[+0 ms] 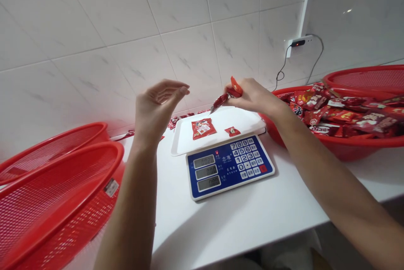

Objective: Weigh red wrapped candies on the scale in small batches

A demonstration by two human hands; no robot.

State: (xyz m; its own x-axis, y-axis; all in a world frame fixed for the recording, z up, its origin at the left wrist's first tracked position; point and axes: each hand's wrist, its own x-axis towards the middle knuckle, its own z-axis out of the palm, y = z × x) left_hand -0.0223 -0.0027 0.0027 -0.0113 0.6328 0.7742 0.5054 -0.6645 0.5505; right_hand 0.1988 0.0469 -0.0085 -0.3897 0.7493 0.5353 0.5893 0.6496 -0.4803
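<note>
My right hand [249, 95] is closed around several small red snack packets [222, 100], held above the back of a white weighing tray [227, 116]. An orange-red wrapper end sticks up between its fingers. My left hand [160, 103] is raised at the tray's left, fingers stretched forward and thumb close beneath them, with nothing visible in it. On the tray lie a larger red snack packet [203, 128] and a smaller red packet [232, 131], apart from each other. The tray sits on a digital scale [227, 185] with a blue keypad panel and lit displays.
To the right, a red plastic basket [350, 150] is heaped with wrapped snacks [341, 112]. Red mesh baskets [104, 156] stand at the left. More red packets [186, 116] lie behind the tray by the tiled wall. A power socket [298, 44] with cables is on the wall.
</note>
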